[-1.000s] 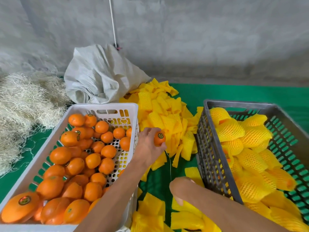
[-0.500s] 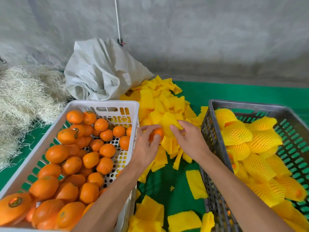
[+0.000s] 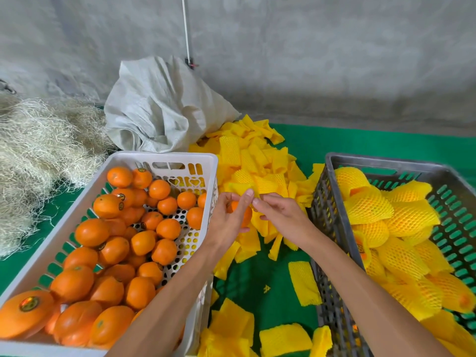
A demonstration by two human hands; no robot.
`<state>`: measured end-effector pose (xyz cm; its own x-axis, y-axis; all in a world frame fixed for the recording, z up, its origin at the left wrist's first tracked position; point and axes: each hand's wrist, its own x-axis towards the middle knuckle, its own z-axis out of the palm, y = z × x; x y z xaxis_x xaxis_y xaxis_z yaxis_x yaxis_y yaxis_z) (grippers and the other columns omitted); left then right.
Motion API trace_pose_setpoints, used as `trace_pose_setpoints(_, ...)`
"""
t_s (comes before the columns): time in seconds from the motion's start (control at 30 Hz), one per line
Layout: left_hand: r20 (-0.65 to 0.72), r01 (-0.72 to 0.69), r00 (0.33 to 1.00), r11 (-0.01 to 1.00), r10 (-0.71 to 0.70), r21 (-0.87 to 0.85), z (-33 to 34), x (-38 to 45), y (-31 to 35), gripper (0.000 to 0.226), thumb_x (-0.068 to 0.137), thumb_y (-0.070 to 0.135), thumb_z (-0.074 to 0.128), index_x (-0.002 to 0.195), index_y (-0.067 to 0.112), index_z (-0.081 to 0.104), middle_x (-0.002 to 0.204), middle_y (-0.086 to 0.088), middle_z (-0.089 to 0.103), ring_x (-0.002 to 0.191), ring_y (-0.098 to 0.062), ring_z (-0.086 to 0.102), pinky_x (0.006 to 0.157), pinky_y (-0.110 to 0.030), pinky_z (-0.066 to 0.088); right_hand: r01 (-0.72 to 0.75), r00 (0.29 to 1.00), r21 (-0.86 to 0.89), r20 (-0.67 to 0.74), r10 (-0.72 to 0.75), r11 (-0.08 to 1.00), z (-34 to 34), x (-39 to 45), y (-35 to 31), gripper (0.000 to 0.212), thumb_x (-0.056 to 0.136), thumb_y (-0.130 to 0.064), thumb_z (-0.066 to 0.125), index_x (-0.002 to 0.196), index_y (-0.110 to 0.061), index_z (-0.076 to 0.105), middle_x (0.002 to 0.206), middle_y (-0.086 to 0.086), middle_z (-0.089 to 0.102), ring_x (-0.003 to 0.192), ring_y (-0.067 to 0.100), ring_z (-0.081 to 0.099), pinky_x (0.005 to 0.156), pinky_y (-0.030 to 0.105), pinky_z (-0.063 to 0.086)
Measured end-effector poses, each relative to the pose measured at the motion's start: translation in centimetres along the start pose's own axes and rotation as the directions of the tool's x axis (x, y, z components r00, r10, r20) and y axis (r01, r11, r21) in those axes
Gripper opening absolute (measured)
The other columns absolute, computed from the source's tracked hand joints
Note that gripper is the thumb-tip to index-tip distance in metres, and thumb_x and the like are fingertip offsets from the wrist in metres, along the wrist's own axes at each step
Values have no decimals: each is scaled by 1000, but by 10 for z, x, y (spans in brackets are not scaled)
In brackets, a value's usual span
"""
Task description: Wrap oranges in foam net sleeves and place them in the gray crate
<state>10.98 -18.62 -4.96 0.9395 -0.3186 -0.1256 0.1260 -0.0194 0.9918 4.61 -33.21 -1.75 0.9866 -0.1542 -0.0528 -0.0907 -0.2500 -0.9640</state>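
A green mat [image 3: 360, 143] covers the work surface below a rough gray concrete wall [image 3: 309, 60]. At the left edge lies a heap of pale dry straw [image 3: 43, 153], and beside it a crumpled white woven sack [image 3: 159, 109] leans against the wall. A white perforated plastic crate [image 3: 164, 158] on the left holds many bare oranges [image 3: 144, 243], several with small round stickers. On the right stands the gray slotted plastic crate [image 3: 332, 253], filled with oranges already wrapped in yellow foam net [image 3: 401, 220]. Between the two crates a loose pile of flat yellow foam net sleeves [image 3: 252, 161] spreads over the mat, with a few strays nearer the camera. Over that pile, the left hand [image 3: 226, 225] curls round one small bare orange [image 3: 240, 215], thumb and forefinger raised toward a yellow foam net sleeve [image 3: 262, 185]. The right hand [image 3: 280, 215] pinches the edge of that sleeve with its fingertips, touching the left forefinger. The sleeve is just above the held orange, not yet over it.
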Motion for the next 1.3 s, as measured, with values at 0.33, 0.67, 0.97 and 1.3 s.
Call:
trace_pose_setpoints(0.33,60,33,998,993,-26,-113,-2,3,-1,54,82,59,71,108,12,57,106,-11,53,107,-20,64,75,-55,64,-39,999,129,4,39,991,-11,5,4,45,88,-40,70,123,-13,74,115,-10,70,110,11,68,101,38,56)
trace_pose_setpoints(0.67,158,-275,957,928,241,252,-4,3,-19,12,96,19,59,93,31,58,72,6,51,66,-15,52,58,-59,58,113,968,-724,-73,-238,680,13,2,12,49,98,-29,58,146,-20,49,136,0,57,123,22,54,97,39,49)
trace_pose_setpoints(0.97,31,-83,996,978,79,192,-3,6,-15,12,97,28,72,97,21,62,78,10,53,67,-15,52,57,-56,61,-133,860,665,-291,419,735,-4,12,2,30,99,6,56,120,-7,72,115,13,75,99,23,72,92,38,59)
trace_pose_setpoints(1.3,300,501,850,842,-434,-201,-10,1,11,55,92,28,74,142,19,53,136,-15,63,108,-33,66,72,-44,58,-361,837,710,-39,546,605,-13,10,-7,18,83,-16,56,99,-16,62,95,7,64,83,24,61,67,31,53)
